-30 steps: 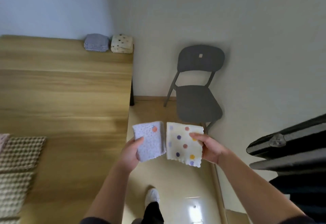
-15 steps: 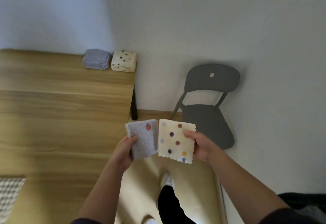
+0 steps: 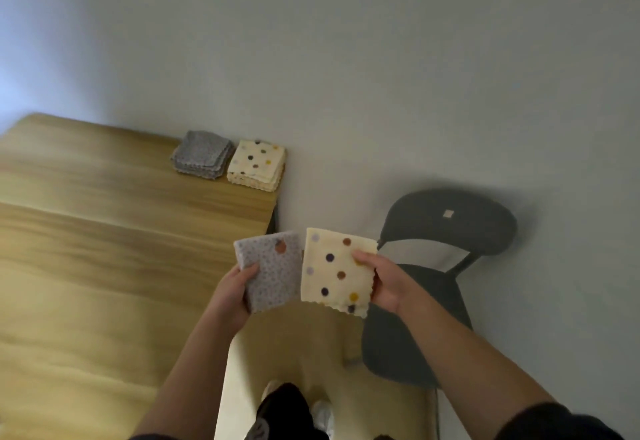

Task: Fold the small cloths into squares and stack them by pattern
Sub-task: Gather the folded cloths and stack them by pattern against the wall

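The left hand point(image 3: 231, 290) holds a folded grey cloth point(image 3: 273, 271), thumb on top. The right hand point(image 3: 382, 278) pinches a folded cream dotted cloth point(image 3: 334, 275) just beside it. Both are held up in the air past the tabletop point(image 3: 104, 266) edge. A grey stack point(image 3: 202, 156) and a cream stack point(image 3: 257, 164) sit side by side at the far corner. A dark chair point(image 3: 433, 287) stands by the wall.

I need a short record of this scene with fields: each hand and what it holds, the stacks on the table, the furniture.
left hand: holds a folded grey speckled cloth
right hand: holds a folded cream dotted cloth
grey stack: far right corner of the table
cream stack: beside the grey stack, at the table's edge
chair: dark grey, against the wall
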Demonstrator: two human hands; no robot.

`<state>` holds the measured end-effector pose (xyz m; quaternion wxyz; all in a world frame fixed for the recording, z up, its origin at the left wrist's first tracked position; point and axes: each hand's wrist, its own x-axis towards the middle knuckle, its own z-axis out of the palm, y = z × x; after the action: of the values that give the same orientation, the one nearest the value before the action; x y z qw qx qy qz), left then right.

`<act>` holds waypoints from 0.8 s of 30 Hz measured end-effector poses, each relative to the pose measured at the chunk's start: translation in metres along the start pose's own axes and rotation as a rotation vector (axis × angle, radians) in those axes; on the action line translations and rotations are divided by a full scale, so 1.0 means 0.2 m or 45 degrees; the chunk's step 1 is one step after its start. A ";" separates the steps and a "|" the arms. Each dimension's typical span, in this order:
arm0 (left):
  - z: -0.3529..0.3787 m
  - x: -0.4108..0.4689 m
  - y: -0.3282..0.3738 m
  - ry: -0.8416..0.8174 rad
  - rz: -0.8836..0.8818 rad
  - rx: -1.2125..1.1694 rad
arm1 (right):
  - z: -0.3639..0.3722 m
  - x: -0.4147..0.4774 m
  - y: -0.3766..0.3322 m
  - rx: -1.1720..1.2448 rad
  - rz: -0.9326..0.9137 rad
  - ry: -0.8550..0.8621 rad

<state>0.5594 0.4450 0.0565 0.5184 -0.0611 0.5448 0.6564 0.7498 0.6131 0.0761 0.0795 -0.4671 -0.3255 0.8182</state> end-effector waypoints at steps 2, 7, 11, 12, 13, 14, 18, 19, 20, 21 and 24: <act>0.02 0.08 0.08 0.016 0.017 -0.010 | 0.03 0.09 -0.08 0.012 0.007 -0.019; 0.01 0.30 0.29 0.074 0.024 -0.007 | 0.17 0.34 -0.28 0.046 0.030 -0.020; -0.02 0.55 0.54 0.158 -0.005 0.031 | 0.36 0.57 -0.48 0.107 0.037 -0.017; -0.04 0.61 0.60 0.167 -0.015 0.045 | 0.41 0.63 -0.52 0.131 0.043 -0.013; -0.06 0.66 0.65 0.171 -0.027 0.063 | 0.45 0.68 -0.56 0.147 0.050 -0.012; -0.09 0.73 0.72 0.164 -0.046 0.080 | 0.51 0.75 -0.61 0.164 0.057 -0.015; -0.17 0.92 0.93 0.172 -0.203 0.214 | 0.67 0.96 -0.71 0.243 0.112 -0.037; -0.20 0.95 0.96 0.173 -0.251 0.248 | 0.71 1.01 -0.72 0.248 0.131 -0.043; -0.23 0.98 0.98 0.179 -0.289 0.273 | 0.74 1.05 -0.73 0.253 0.145 -0.043; -0.25 1.00 1.00 0.194 -0.314 0.294 | 0.76 1.09 -0.75 0.258 0.150 -0.037; -0.30 1.07 1.07 0.227 -0.341 0.310 | 0.81 1.23 -0.78 0.252 0.153 0.001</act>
<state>0.2731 0.5571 0.0330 0.5544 -0.1278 0.6508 0.5028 0.4548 0.7677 0.0526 0.0763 -0.4761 -0.2145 0.8494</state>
